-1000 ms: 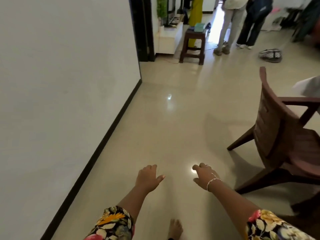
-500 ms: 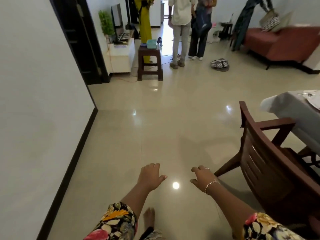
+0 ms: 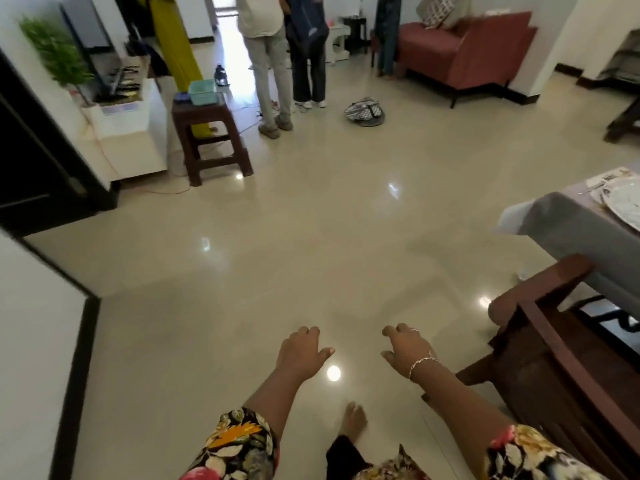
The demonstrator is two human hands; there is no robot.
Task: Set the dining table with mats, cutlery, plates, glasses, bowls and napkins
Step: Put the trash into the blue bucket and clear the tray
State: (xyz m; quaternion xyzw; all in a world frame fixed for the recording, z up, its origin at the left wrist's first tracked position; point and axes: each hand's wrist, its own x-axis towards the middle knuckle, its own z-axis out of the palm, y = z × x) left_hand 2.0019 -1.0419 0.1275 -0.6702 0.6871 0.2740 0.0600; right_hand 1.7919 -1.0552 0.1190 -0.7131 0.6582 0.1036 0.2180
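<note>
My left hand [image 3: 302, 351] and my right hand [image 3: 406, 348] hang out in front of me over the shiny floor, both empty with fingers loosely curled and apart. At the right edge stands the dining table [image 3: 568, 230] under a grey cloth, with a white plate [image 3: 623, 206] on a mat near its corner. A dark wooden chair [image 3: 554, 358] stands tucked at the table, just right of my right hand. My bare foot [image 3: 353, 419] shows on the floor below my hands.
A brown stool [image 3: 207, 140] carrying a teal basket [image 3: 202, 91] stands far left beside a white TV cabinet [image 3: 128, 129]. Several people [image 3: 270, 64] stand at the back. A bag [image 3: 365, 110] lies on the floor; a red sofa [image 3: 464, 50] is far right. A wall corner [image 3: 45, 323] is at my left.
The view has swung right and moved forward past the wall; the table, plate and sofa have come into sight. Both hands stay empty in the same pose.
</note>
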